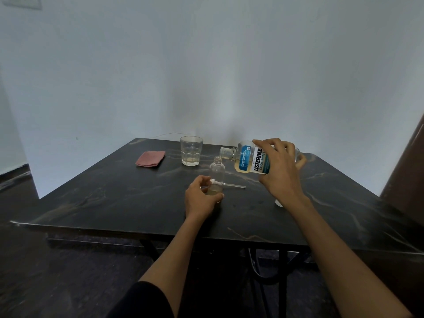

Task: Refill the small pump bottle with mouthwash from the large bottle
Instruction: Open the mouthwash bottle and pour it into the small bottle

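My left hand point(202, 198) wraps the base of the small bottle point(217, 174) to keep it upright on the counter point(114, 191) while I pour; its neck is open, the pump point(229, 185) lying just behind it so the mouth is free. My right hand point(281, 167) grips the large bottle point(249, 159) round its body, tipped nearly flat, uncapped mouth just above and beside the small neck. A little yellowish liquid sits at the bottom, so filling has barely begun. The glass point(191, 150) and cloth point(150, 158) stand well apart, out of the way.
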